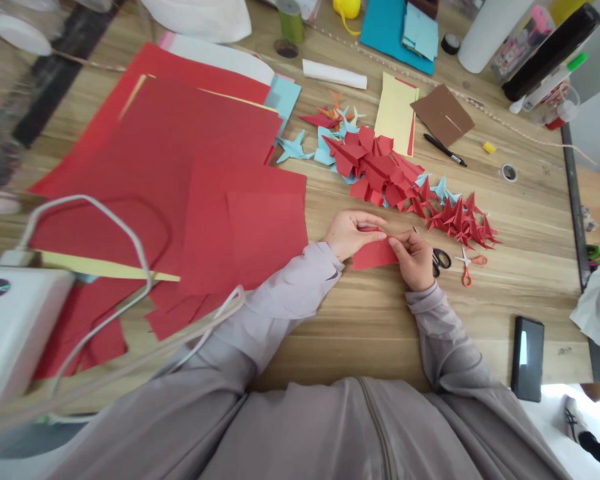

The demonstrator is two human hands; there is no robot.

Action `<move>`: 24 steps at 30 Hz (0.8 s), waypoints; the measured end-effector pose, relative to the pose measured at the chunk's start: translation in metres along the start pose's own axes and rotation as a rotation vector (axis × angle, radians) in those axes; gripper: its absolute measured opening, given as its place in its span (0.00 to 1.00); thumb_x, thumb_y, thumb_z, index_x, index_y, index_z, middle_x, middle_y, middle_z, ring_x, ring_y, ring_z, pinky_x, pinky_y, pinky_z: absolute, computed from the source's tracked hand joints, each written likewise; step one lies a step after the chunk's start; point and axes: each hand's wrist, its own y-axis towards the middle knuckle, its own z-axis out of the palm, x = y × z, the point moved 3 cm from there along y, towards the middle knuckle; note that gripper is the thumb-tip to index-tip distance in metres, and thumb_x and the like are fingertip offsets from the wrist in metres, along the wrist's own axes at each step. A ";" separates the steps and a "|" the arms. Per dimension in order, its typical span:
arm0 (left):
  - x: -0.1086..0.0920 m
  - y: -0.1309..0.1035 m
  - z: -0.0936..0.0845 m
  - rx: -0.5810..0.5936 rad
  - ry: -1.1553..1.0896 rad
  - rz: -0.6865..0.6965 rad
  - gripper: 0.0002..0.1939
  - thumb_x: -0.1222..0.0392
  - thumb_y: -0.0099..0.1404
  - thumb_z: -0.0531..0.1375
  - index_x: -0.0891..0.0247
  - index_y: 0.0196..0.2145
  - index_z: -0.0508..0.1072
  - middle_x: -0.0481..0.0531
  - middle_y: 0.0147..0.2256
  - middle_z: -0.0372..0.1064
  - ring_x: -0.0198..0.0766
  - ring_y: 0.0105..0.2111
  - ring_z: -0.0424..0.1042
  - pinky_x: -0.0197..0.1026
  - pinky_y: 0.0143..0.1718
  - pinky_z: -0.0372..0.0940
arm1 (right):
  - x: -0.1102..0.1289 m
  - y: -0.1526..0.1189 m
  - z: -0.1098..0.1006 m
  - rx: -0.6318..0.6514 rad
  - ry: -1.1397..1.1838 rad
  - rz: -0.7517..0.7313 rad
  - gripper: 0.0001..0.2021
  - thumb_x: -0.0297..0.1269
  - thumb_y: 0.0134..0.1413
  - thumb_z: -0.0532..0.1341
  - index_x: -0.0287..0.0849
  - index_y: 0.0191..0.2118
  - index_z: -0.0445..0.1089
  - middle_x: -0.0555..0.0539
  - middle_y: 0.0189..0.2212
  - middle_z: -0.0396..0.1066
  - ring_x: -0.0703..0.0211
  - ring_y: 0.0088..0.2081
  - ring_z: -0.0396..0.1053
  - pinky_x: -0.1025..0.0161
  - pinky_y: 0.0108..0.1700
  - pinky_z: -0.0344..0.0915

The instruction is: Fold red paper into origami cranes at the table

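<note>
A small red paper piece [376, 255] is held between my two hands over the wooden table [370, 320]. My left hand [353, 233] pinches its upper left edge between thumb and fingers. At its upper right, my right hand [414, 259] grips the edge with thumb and forefinger. Beyond the hands lies a long pile of folded red paper pieces [380, 167], with light blue ones around it. Black-handled scissors [442, 260] lie partly hidden behind my right hand, and orange-handled scissors [467, 267] rest just right of them.
Large red sheets [205, 140] cover the left side. A white device [20, 333] with a cable [117, 223] sits at far left. A black phone [528, 359] lies right. Behind are a pen [445, 150], brown paper [443, 115], yellow paper [396, 110] and a white roll [334, 74].
</note>
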 end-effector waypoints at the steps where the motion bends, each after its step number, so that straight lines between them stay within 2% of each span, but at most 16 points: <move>1: -0.001 0.000 0.000 -0.003 0.003 0.010 0.16 0.61 0.42 0.68 0.68 0.31 0.77 0.55 0.30 0.76 0.38 0.32 0.74 0.42 0.40 0.68 | 0.000 0.000 0.000 -0.009 0.013 0.007 0.12 0.46 0.48 0.62 0.42 0.29 0.68 0.50 0.24 0.71 0.62 0.26 0.68 0.63 0.30 0.65; 6: -0.001 0.000 -0.002 0.042 0.063 0.043 0.17 0.60 0.45 0.67 0.66 0.35 0.77 0.53 0.30 0.75 0.37 0.29 0.72 0.39 0.33 0.67 | 0.000 0.001 -0.001 -0.067 0.031 0.048 0.14 0.49 0.47 0.62 0.42 0.27 0.67 0.51 0.21 0.70 0.62 0.23 0.66 0.64 0.27 0.64; 10: -0.001 0.000 -0.002 0.038 0.062 0.063 0.17 0.61 0.45 0.66 0.67 0.35 0.77 0.54 0.32 0.75 0.37 0.31 0.72 0.39 0.34 0.67 | 0.000 0.001 -0.001 -0.048 0.034 0.040 0.14 0.49 0.47 0.62 0.42 0.28 0.67 0.51 0.22 0.71 0.62 0.25 0.68 0.64 0.28 0.66; 14: -0.001 -0.001 -0.001 0.054 0.054 0.027 0.17 0.63 0.46 0.65 0.68 0.36 0.77 0.54 0.30 0.75 0.37 0.29 0.72 0.39 0.33 0.67 | -0.002 0.000 -0.001 -0.050 0.014 0.035 0.13 0.47 0.48 0.62 0.42 0.30 0.67 0.50 0.25 0.72 0.62 0.27 0.69 0.64 0.31 0.67; 19: -0.004 0.000 0.000 0.018 0.020 0.028 0.15 0.65 0.44 0.65 0.69 0.33 0.77 0.55 0.33 0.76 0.39 0.34 0.73 0.41 0.39 0.68 | -0.003 0.001 0.000 -0.050 0.049 -0.006 0.12 0.45 0.49 0.62 0.42 0.34 0.67 0.50 0.28 0.72 0.61 0.30 0.71 0.63 0.34 0.68; 24: -0.004 0.000 0.000 -0.003 -0.019 0.024 0.15 0.65 0.42 0.66 0.68 0.32 0.77 0.56 0.34 0.76 0.40 0.37 0.73 0.43 0.44 0.67 | -0.003 0.001 0.000 -0.061 -0.004 -0.028 0.11 0.45 0.49 0.62 0.43 0.33 0.68 0.48 0.30 0.73 0.59 0.34 0.72 0.61 0.38 0.68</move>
